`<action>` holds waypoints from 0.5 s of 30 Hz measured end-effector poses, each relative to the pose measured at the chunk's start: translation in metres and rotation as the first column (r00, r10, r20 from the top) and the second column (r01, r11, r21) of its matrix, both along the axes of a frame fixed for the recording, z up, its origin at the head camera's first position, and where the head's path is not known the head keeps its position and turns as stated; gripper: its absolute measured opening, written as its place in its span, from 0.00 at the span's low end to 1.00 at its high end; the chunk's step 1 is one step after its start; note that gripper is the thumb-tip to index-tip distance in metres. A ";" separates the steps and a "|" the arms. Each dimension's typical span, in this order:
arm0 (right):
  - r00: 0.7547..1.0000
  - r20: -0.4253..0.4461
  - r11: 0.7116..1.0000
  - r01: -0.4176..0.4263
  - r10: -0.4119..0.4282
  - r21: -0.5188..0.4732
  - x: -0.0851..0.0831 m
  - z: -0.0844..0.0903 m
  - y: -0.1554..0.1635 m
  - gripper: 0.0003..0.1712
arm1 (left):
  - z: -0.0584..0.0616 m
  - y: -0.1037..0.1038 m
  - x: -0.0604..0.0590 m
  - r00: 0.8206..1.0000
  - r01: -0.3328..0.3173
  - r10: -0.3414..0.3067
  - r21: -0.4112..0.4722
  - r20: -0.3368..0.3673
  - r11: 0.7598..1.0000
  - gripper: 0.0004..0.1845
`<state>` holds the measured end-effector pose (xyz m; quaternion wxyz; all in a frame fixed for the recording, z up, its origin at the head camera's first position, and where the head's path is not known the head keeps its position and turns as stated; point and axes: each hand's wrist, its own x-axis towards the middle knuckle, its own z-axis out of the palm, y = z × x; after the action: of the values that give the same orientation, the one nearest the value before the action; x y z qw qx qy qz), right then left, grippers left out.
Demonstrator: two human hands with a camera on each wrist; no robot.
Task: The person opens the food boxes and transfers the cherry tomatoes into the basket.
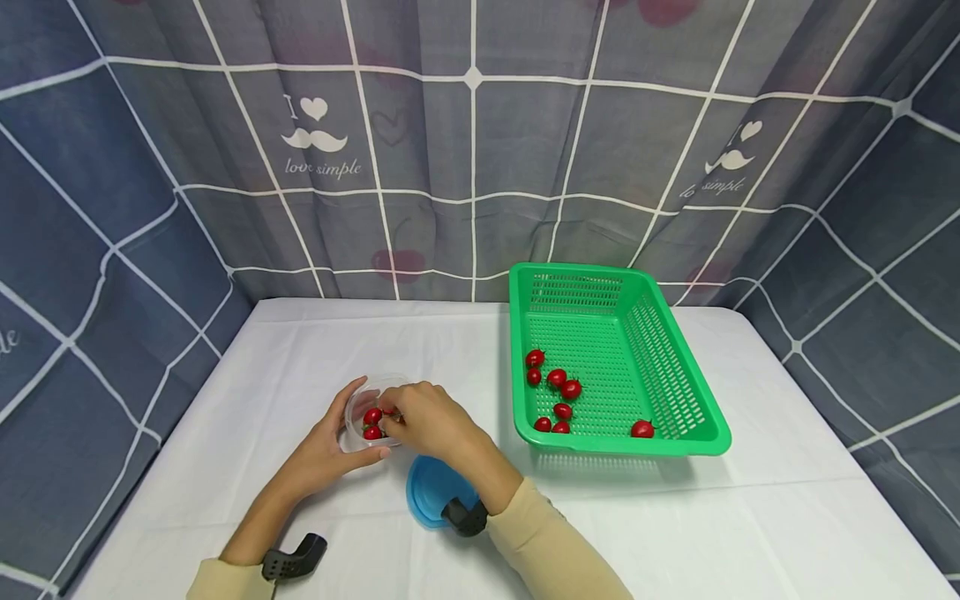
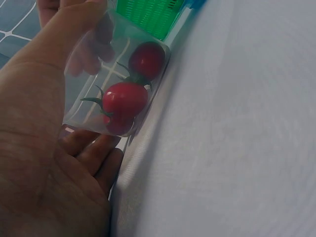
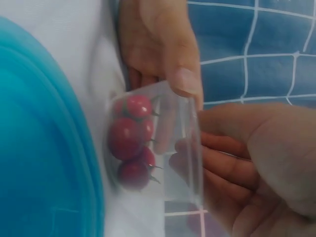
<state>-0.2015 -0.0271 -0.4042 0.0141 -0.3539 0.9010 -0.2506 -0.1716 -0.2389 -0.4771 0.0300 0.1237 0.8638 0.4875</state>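
Fingers point(image 1: 351, 398) of the left hand point(image 1: 326, 454) curve along one side of a clear plastic tub point(image 2: 116, 74), with the thumb along the side nearest the person, so the tub sits within that grasp; the hold looks meant to keep so light a thing from sliding or tipping while the other hand works inside it. At the tub's mouth the right hand point(image 1: 431, 417) reaches in with its fingers and thumb loosely bent and narrow enough to fit within the rim. No tomato shows between them in the right wrist view, where the tomatoes point(image 3: 126, 138) lie together at the bottom of the tub with their green stems on.

The tub stands on the white-covered table point(image 1: 810, 492), closer to the left edge than to the right, where both hands can meet over it. A blue lid point(image 1: 429, 492) lies on the table just beside the tub, toward the near edge and partly under the right wrist; off the tub, it leaves the mouth free for fingers. Toward the far right corner stands a green basket point(image 1: 690, 367), probably set there to be within the right arm's reach. More tomatoes point(image 1: 572, 389) rest in it, mostly gathered along its left side, the side nearest the tub, with one apart near the front right.
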 end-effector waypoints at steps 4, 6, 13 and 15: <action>0.999 -0.045 0.999 -0.003 0.005 0.053 0.001 -0.004 -0.004 0.10 | -0.001 0.000 -0.001 1.000 0.004 -0.004 0.002 -0.005 1.000 0.58; 0.999 -0.052 0.998 0.001 0.002 0.065 0.001 -0.005 -0.005 0.10 | -0.001 0.001 -0.001 1.000 0.004 -0.004 -0.001 -0.005 1.000 0.58; 0.998 -0.063 0.997 -0.009 0.014 0.075 0.000 -0.007 -0.006 0.09 | 0.000 0.001 -0.001 1.000 -0.002 0.002 -0.004 -0.001 1.000 0.58; 0.998 -0.065 0.997 -0.014 0.019 0.082 0.000 -0.007 -0.008 0.09 | -0.001 0.001 -0.001 1.000 0.001 -0.001 -0.003 -0.006 1.000 0.58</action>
<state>-0.2014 -0.0346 -0.4115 0.0012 -0.3685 0.9075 -0.2017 -0.1727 -0.2381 -0.4777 0.0277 0.1257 0.8645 0.4859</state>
